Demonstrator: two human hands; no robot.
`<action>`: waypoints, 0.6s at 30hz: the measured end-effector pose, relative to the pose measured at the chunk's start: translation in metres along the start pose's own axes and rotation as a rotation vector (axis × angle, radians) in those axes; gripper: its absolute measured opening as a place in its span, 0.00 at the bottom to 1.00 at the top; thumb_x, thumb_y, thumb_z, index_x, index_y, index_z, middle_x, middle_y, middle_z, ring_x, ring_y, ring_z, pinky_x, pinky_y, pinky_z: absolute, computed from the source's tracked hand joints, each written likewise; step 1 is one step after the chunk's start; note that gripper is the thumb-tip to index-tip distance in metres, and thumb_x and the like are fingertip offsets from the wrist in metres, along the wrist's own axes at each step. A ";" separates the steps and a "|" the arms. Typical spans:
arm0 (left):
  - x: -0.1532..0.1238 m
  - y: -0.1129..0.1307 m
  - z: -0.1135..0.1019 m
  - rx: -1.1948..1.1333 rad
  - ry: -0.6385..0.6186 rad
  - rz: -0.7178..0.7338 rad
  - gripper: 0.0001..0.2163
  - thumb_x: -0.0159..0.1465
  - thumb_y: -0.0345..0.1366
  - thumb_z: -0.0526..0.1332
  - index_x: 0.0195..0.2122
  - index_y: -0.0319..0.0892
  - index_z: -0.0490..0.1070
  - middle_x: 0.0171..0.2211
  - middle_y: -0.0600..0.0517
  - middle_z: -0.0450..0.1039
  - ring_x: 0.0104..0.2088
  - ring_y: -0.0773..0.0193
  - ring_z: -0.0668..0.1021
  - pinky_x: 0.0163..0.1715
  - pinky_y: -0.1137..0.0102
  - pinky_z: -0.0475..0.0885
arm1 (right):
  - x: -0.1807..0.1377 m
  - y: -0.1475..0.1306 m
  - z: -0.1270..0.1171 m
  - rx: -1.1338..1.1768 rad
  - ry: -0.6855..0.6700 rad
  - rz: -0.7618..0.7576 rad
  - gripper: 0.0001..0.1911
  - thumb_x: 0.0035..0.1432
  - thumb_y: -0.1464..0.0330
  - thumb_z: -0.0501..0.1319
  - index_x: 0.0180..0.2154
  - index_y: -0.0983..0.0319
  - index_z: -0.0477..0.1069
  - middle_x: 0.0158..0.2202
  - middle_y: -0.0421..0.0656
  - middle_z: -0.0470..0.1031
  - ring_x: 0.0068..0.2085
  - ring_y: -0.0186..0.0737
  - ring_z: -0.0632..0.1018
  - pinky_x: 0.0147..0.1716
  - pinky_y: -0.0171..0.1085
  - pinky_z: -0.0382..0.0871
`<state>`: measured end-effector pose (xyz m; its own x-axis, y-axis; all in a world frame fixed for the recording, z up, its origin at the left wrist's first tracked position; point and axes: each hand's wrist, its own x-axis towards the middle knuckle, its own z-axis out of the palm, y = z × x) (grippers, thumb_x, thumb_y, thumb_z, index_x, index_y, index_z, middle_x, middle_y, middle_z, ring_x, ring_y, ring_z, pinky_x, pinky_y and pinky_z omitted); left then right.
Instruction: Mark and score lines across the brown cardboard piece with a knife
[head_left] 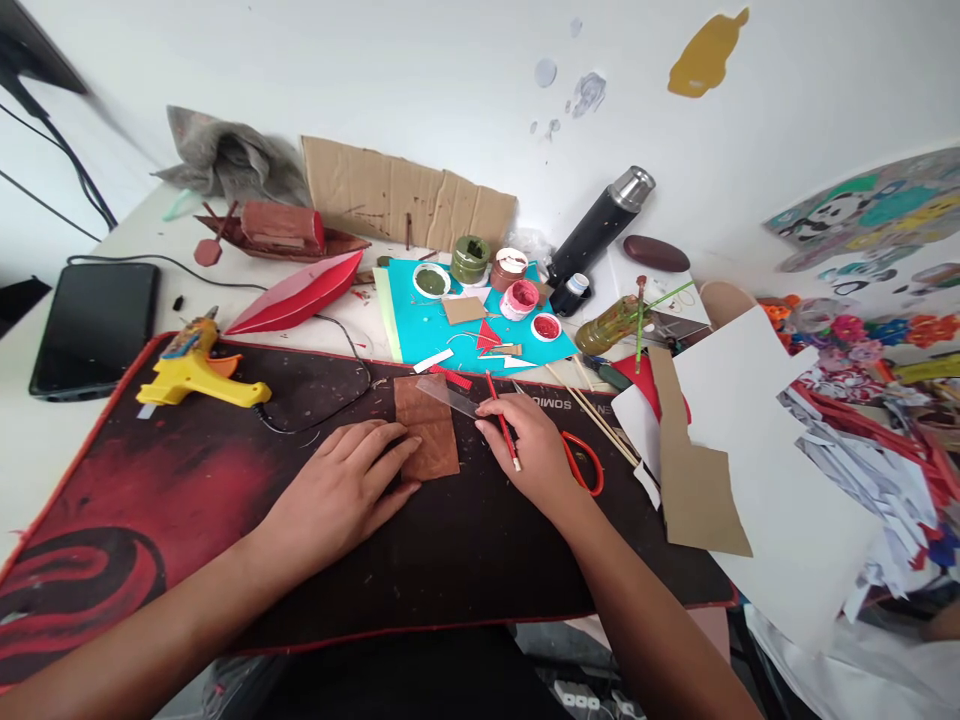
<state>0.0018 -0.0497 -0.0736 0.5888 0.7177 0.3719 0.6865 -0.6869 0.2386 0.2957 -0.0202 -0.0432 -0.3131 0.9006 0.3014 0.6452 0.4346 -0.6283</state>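
Observation:
My left hand lies with its fingers stretched over the left edge of a brown painted rectangle, which rests on the dark mat. My right hand pinches the end of a clear ruler between thumb and fingers, and a red pencil also sits in this hand. The ruler slants across the upper part of the brown piece. Orange-handled scissors lie partly hidden behind my right hand. Small red strips lie just beyond the ruler.
A yellow glue gun lies at left with its cord on the mat. Behind are a red paper boat, a brown model boat and open paint jars on blue paper. A black flask and cut cardboard are at right.

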 end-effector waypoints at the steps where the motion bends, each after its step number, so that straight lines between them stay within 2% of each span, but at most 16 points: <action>1: 0.000 0.000 0.000 0.005 0.002 0.005 0.19 0.79 0.45 0.60 0.64 0.41 0.78 0.59 0.39 0.82 0.58 0.45 0.82 0.58 0.51 0.78 | 0.000 0.000 0.000 -0.005 -0.008 0.003 0.05 0.77 0.69 0.63 0.48 0.54 0.77 0.47 0.47 0.86 0.51 0.53 0.85 0.53 0.51 0.80; 5: 0.000 -0.001 0.001 0.000 -0.004 -0.003 0.19 0.80 0.45 0.60 0.65 0.41 0.77 0.59 0.39 0.82 0.58 0.45 0.82 0.58 0.51 0.78 | 0.003 0.000 -0.002 -0.004 -0.014 0.014 0.04 0.78 0.68 0.63 0.48 0.54 0.77 0.47 0.47 0.86 0.50 0.52 0.85 0.52 0.50 0.80; 10: -0.002 -0.001 0.001 -0.010 -0.013 -0.018 0.19 0.80 0.45 0.60 0.65 0.43 0.78 0.59 0.39 0.83 0.59 0.45 0.82 0.59 0.50 0.79 | 0.007 0.002 -0.008 -0.012 0.052 0.015 0.04 0.78 0.68 0.63 0.49 0.54 0.77 0.48 0.47 0.86 0.52 0.52 0.85 0.54 0.49 0.80; 18: 0.000 0.000 -0.001 0.000 0.000 -0.015 0.18 0.79 0.44 0.60 0.64 0.42 0.77 0.58 0.39 0.82 0.58 0.45 0.83 0.58 0.51 0.78 | 0.015 0.022 -0.004 -0.180 0.055 -0.017 0.05 0.78 0.69 0.62 0.47 0.55 0.78 0.47 0.49 0.86 0.49 0.56 0.83 0.51 0.52 0.78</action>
<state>0.0018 -0.0500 -0.0730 0.5787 0.7275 0.3686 0.6950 -0.6764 0.2440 0.3080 0.0031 -0.0495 -0.2901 0.8897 0.3525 0.7557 0.4389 -0.4861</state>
